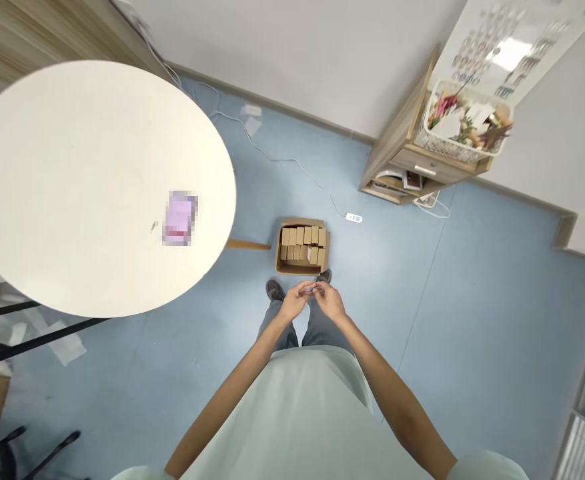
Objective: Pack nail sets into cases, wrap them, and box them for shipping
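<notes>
My left hand [296, 300] and my right hand [329, 301] meet in front of my body, above my legs. Both have their fingers pinched together, fingertips close to each other. Something small and greyish seems to be between them, too small to name. Just beyond the hands, an open cardboard box [299, 268] stands on the floor by my shoes. Inside it are several small brown cartons [300, 236] in two rows, with bare box bottom showing on the near side.
At left stands a round white table [87, 187] with a blurred-out purple item [179, 219] on it. A white cable leads to a power strip [353, 218] on the floor. A wooden cabinet [425, 163] carries a white basket [472, 152] of dried flowers and odds and ends.
</notes>
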Available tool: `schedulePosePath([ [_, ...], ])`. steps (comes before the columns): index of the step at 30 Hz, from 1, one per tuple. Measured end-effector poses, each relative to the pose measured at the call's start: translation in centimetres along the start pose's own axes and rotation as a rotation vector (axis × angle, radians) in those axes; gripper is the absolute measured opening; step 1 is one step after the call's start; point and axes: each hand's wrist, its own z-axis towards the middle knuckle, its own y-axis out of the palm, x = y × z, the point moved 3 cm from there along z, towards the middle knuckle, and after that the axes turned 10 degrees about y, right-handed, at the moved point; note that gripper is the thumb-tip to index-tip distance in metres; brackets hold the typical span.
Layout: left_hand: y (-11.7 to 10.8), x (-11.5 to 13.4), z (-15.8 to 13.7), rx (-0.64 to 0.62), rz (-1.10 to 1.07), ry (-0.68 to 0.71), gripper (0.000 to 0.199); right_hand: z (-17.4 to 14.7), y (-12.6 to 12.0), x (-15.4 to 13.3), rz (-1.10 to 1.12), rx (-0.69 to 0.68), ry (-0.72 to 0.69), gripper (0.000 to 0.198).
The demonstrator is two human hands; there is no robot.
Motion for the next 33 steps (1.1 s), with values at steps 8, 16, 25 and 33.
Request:
schedulePosePath([
  [8, -4.4, 5.8, -6.9, 0.052, 0.007, 0.179, 0.063, -5.7, -1.6, -5.7, 0.057, 0.09, -0.156, 0.019],
  [16, -14.6, 10.0, -16.7, 0.211, -0.078, 0.334, 0.067, -12.5, 3.3, -11.8, 0.14, 0.179, -0.214, 0.03],
  [25, -31.1, 10.0, -28.1, 0.443, -0.195, 0.42, 0.062, -17.5, 16.6, -20.1, 0.128, 0.133, -0.335, 0.048],
  [33, -41.6, 10.9, -35.1, 0.654, -0.311, 0.482, 0.06, -20.5, 27.4, -31.2, 0.04, -0.039, -0.443, 0.05],
])
